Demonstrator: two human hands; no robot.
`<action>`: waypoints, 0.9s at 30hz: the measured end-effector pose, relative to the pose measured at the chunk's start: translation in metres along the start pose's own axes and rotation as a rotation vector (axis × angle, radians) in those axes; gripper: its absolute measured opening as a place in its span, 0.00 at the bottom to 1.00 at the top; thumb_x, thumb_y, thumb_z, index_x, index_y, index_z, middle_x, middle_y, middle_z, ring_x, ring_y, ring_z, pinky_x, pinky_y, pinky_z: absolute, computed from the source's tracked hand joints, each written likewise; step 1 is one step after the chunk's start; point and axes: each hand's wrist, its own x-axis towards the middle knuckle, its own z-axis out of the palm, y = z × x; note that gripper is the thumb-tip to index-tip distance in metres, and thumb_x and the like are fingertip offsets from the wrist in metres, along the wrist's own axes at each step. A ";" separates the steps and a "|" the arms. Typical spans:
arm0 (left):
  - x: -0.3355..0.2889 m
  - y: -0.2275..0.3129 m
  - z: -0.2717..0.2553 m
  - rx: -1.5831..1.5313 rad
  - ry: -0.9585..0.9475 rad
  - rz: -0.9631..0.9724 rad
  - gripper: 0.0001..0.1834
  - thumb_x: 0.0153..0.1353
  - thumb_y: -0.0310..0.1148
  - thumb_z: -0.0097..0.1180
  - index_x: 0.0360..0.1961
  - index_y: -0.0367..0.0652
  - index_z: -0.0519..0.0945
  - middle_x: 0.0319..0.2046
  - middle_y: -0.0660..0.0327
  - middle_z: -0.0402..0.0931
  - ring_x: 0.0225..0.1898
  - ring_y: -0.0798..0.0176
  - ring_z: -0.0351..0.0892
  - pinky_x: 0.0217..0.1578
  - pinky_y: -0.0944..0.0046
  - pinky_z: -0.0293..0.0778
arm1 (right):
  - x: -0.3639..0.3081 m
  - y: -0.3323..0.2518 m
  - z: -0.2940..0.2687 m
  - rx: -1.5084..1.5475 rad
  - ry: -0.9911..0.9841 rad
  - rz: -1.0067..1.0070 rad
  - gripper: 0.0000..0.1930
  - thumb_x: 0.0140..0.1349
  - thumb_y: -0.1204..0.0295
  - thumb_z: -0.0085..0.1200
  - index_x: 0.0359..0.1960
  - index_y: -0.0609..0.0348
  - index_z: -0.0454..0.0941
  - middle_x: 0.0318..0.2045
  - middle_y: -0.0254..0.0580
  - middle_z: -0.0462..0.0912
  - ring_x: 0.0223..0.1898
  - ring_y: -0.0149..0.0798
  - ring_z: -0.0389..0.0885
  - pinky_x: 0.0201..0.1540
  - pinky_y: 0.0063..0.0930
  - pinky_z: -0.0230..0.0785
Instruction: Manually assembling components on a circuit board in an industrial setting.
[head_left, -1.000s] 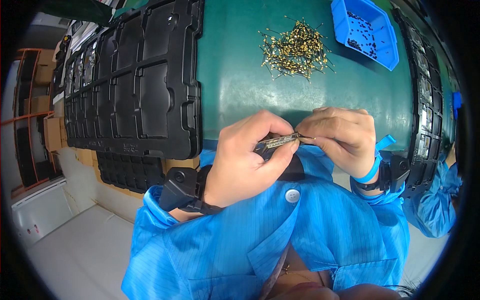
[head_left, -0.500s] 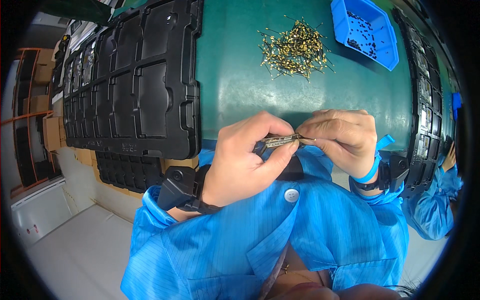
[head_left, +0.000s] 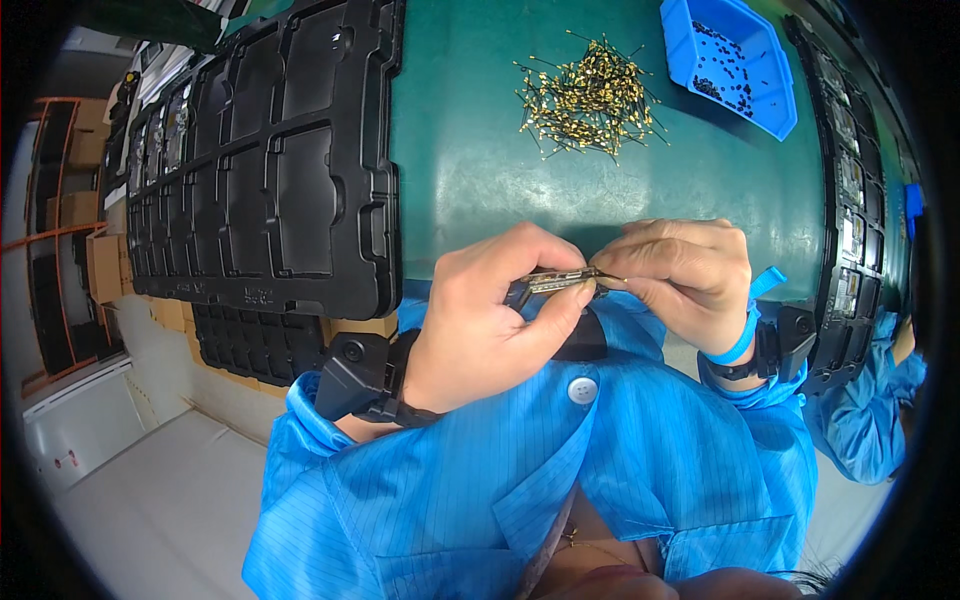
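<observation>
My left hand (head_left: 480,315) is closed around a small, thin electronic part (head_left: 556,283) with a metallic, slotted edge, gripped between thumb and fingers. At the part's right end, my right hand (head_left: 692,275) is closed in a pinch, thumb and fingertips meeting there. A short dark piece shows by those fingertips, too small to name. Both hands are in front of my blue smock, at the near edge of the green table. Beyond them lies a loose pile of short black leads with gold-coloured ends (head_left: 590,100).
A blue bin (head_left: 777,108) with small black pieces stands at the far right. Black compartment trays (head_left: 362,240) take up the left side, and another tray holding parts (head_left: 832,240) runs along the right. Past it, a person in a blue sleeve (head_left: 862,425) is at the far right.
The electronic part is tilted slightly differently, and my right hand has shifted a touch. Both hands keep their grip. At the right edge, the other person's hand and arm have moved.
</observation>
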 end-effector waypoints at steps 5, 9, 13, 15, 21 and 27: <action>0.001 0.000 0.001 -0.009 0.010 -0.005 0.07 0.47 0.20 0.58 0.28 0.36 0.73 0.27 0.57 0.77 0.29 0.69 0.76 0.31 0.71 0.70 | 0.000 0.001 -0.001 0.009 0.000 -0.007 0.07 0.43 0.84 0.55 0.27 0.64 0.78 0.26 0.44 0.80 0.29 0.41 0.80 0.31 0.26 0.74; 0.000 -0.002 0.000 -0.023 0.009 -0.011 0.07 0.47 0.21 0.58 0.29 0.36 0.73 0.27 0.57 0.77 0.29 0.69 0.76 0.31 0.71 0.70 | 0.000 0.000 0.000 0.008 -0.006 0.010 0.07 0.43 0.84 0.55 0.27 0.64 0.78 0.26 0.44 0.80 0.30 0.41 0.80 0.31 0.26 0.73; 0.001 0.000 -0.001 -0.043 -0.004 -0.059 0.07 0.47 0.21 0.58 0.29 0.36 0.73 0.28 0.57 0.76 0.30 0.69 0.75 0.32 0.71 0.70 | 0.000 0.000 0.001 0.096 0.012 0.138 0.06 0.45 0.84 0.55 0.27 0.65 0.78 0.26 0.44 0.80 0.30 0.39 0.80 0.32 0.25 0.73; 0.001 0.001 0.000 -0.052 0.000 -0.069 0.07 0.48 0.20 0.57 0.29 0.36 0.73 0.28 0.58 0.76 0.30 0.69 0.75 0.32 0.71 0.70 | 0.000 -0.002 0.001 0.100 0.018 0.142 0.06 0.45 0.84 0.55 0.27 0.65 0.79 0.27 0.44 0.80 0.30 0.39 0.80 0.32 0.25 0.73; 0.001 0.000 -0.001 -0.087 -0.004 -0.069 0.07 0.48 0.20 0.57 0.29 0.37 0.73 0.28 0.58 0.76 0.30 0.70 0.74 0.33 0.71 0.69 | 0.000 -0.002 0.002 0.104 0.023 0.146 0.06 0.45 0.84 0.55 0.27 0.65 0.79 0.27 0.44 0.80 0.30 0.38 0.80 0.32 0.25 0.73; 0.002 -0.002 -0.002 -0.072 -0.014 -0.043 0.07 0.48 0.19 0.57 0.29 0.37 0.73 0.28 0.58 0.76 0.30 0.70 0.74 0.32 0.71 0.69 | 0.001 -0.001 0.002 0.120 0.025 0.157 0.06 0.45 0.83 0.55 0.27 0.65 0.79 0.27 0.44 0.80 0.29 0.38 0.80 0.31 0.24 0.73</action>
